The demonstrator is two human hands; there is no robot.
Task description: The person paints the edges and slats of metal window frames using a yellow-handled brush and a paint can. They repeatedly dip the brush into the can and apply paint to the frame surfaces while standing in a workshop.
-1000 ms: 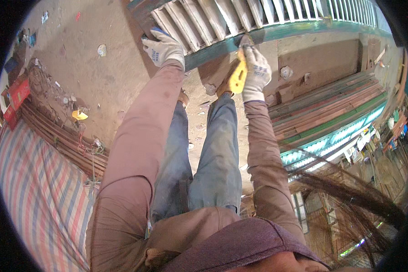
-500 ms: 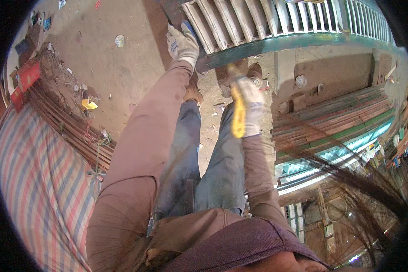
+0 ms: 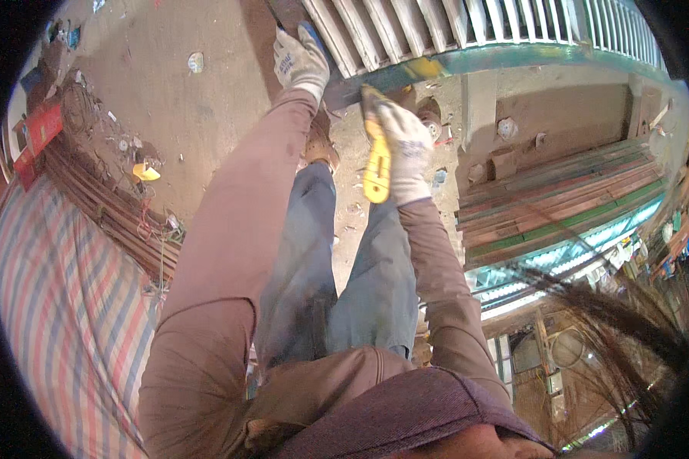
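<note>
A slatted metal panel with a dark green frame rail [image 3: 497,59] lies across the far side, its slats pale. My left hand [image 3: 302,63], in a white work glove, is closed round the frame's left corner. In my gloved right hand [image 3: 407,149] is a scraper [image 3: 377,161] with a yellow handle that has a hole near its end. The scraper's dark brown blade points away from me, at the near edge of the rail; I cannot tell whether it touches. A yellowish patch shows on the rail just right of the blade.
Long metal bars [image 3: 559,195] are stacked at the right. Striped sheeting [image 3: 69,306] covers something at the left, beside more long bars and a red metal piece [image 3: 42,138]. Litter and a yellow scrap [image 3: 146,172] lie on the dusty floor. Dark strands hang across the lower right.
My right hand has moved left and slightly farther away with the scraper, which is less blurred now. My left hand keeps its hold on the corner. The yellowish patch has come into sight.
</note>
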